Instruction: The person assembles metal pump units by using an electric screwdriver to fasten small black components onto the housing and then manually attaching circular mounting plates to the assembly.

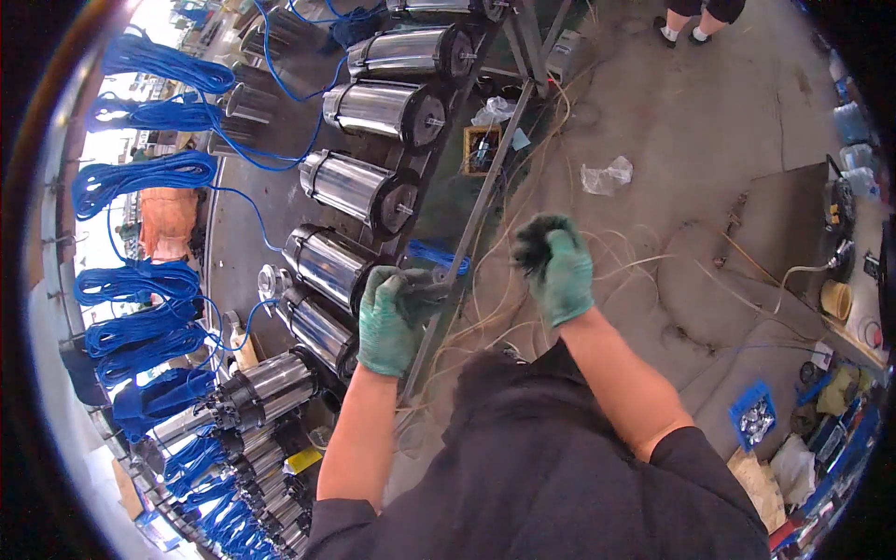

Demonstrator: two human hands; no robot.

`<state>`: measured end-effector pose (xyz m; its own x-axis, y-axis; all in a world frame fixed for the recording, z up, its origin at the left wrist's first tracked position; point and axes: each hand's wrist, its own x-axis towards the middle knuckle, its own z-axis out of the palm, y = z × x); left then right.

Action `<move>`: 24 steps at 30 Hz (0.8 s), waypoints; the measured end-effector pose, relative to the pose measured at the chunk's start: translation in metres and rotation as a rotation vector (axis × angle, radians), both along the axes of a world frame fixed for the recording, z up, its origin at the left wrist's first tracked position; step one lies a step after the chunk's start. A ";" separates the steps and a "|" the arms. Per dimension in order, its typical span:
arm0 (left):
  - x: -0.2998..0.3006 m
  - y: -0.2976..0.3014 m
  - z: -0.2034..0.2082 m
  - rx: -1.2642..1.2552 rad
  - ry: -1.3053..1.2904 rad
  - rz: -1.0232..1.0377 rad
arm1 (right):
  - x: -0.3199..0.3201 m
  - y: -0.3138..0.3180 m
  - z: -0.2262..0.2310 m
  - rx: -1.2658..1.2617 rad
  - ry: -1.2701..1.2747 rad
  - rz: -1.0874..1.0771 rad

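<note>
My left hand (390, 319), in a green work glove, is beside the end of a shiny metal cylinder (331, 264) with black end caps, one in a row of motor-like units. A dark grey patch lies at its finger side; I cannot tell whether it is the glove's fingers or a held thing. My right hand (557, 271), gloved alike, is raised over the floor to the right of the rack. Its dark fingers are curled in against the thumb, and whatever they may hold is hidden. The two hands are apart.
Blue cable coils (145, 184) hang along the left, joined to the cylinders. A metal rack rail (483, 201) runs beside me. Pale hoses and a clear plastic bag (607, 175) lie on the floor. A blue crate (752, 415) of metal parts stands right. Another person's legs (686, 23) show far off.
</note>
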<state>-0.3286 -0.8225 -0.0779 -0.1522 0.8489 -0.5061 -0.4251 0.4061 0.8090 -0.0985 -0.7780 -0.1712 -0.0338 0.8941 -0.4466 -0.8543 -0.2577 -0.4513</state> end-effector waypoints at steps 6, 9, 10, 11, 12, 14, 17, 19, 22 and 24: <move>0.002 0.027 0.022 -0.018 0.085 -0.121 | 0.006 0.032 -0.021 0.084 -0.346 0.486; -0.003 0.035 0.018 -0.044 0.163 -0.155 | -0.033 0.025 -0.029 -0.054 -0.053 0.808; -0.003 0.036 0.018 -0.065 0.194 -0.155 | -0.041 0.021 -0.025 -0.104 0.042 0.790; -0.005 0.039 0.017 -0.072 0.197 -0.154 | -0.048 0.017 -0.020 -0.154 0.137 0.769; -0.008 0.043 0.016 -0.079 0.198 -0.153 | -0.053 0.014 -0.018 -0.204 0.230 0.747; -0.014 0.047 0.015 -0.083 0.234 -0.160 | -0.053 0.015 -0.026 -0.112 0.165 0.649; -0.029 0.054 0.010 -0.082 0.341 -0.197 | -0.057 0.022 -0.033 -0.084 0.037 0.547; -0.060 0.060 -0.009 0.010 0.674 -0.280 | -0.066 0.039 -0.038 -0.009 -0.137 0.552; -0.063 0.086 -0.012 0.000 0.998 -0.320 | -0.085 0.061 -0.062 0.054 -0.395 0.514; -0.077 0.096 -0.019 0.122 1.499 -0.447 | -0.098 0.075 -0.057 0.011 -0.445 0.546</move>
<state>-0.4054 -0.7270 -0.0969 -0.1688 0.9839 -0.0580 0.8973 0.1777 0.4040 -0.1961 -0.7029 -0.2286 -0.2951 0.8056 -0.5137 -0.3372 -0.5909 -0.7329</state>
